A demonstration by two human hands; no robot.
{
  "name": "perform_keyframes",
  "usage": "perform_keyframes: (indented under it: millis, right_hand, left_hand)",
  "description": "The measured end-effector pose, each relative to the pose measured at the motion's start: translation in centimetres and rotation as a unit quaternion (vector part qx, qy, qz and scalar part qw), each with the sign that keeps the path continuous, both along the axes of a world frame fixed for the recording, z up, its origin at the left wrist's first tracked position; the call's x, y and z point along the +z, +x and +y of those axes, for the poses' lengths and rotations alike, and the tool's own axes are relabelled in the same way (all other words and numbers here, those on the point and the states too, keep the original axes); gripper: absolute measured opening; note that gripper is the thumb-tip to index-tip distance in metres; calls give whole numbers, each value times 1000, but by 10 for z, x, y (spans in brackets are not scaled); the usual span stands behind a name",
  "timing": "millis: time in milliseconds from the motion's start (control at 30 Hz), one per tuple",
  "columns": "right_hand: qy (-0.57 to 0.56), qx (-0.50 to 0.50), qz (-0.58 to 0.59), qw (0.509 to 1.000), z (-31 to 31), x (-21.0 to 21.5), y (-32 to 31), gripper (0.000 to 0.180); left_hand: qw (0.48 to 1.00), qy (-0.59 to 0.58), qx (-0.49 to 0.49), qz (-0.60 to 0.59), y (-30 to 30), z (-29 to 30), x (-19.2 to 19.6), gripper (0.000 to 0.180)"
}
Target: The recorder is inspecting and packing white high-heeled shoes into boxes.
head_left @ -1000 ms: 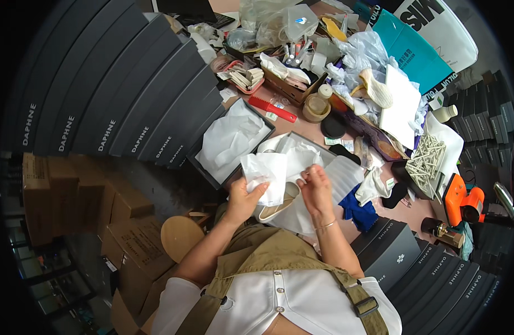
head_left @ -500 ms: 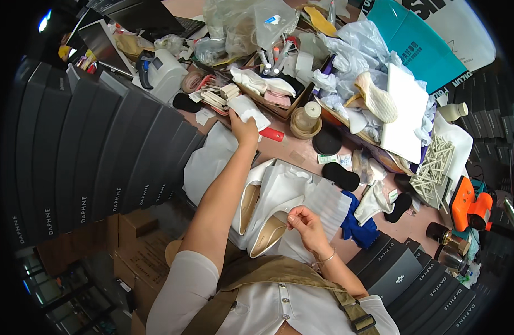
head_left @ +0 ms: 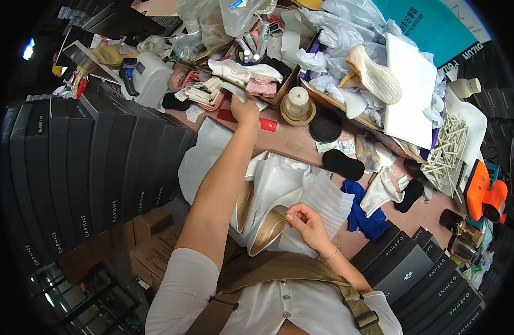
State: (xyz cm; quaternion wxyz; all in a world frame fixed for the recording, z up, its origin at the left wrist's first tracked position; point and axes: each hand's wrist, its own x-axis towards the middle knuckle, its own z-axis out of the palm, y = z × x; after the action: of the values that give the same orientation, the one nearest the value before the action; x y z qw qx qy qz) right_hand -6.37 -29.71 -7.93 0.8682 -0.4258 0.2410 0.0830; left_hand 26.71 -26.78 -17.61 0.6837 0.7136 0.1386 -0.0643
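Note:
A pair of white shoes with tan insoles lies in white tissue paper (head_left: 276,173) in front of me. My right hand (head_left: 308,224) is at the nearer shoe (head_left: 266,231), thumb and forefinger pinched on its thin white edge or strap. The other shoe (head_left: 244,204) is partly hidden behind my left forearm. My left hand (head_left: 245,113) reaches to the far side of the table, its fingers closed on a flat white cloth or pad (head_left: 259,103); the fingertips are mostly hidden. Under that wrist lies a red flat strip (head_left: 267,124).
Dark shoe boxes (head_left: 101,167) stack at left, more (head_left: 391,262) at lower right. A crowded box of crumpled plastic (head_left: 352,67) stands at the back. Nearby are a tape-ringed bottle (head_left: 298,103), black pads (head_left: 343,163), a blue cloth (head_left: 366,215), white sticks (head_left: 447,148) and an orange tool (head_left: 486,192).
My left hand has moved farther across the table with the white cloth or pad, now beside the pink item and paper bundles. My right hand stays at the shoe. The whole view has shifted slightly.

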Motion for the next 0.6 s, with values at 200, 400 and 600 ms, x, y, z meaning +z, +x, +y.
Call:
perform_keyframes:
  millis: [200, 400, 600]
  right_hand:
    - [-1, -2, -1, 1000, -2, 2, 0, 7]
    - [-10, -3, -1, 1000, -4, 0, -2, 6]
    - [-17, -5, -1, 1000, -2, -3, -3, 6]
  left_hand:
    - [988, -41, -25, 144, 1, -4, 14, 45]
    - [997, -19, -44, 55, 7, 16, 7, 40]
    - [994, -18, -44, 94, 5, 7, -3, 40]
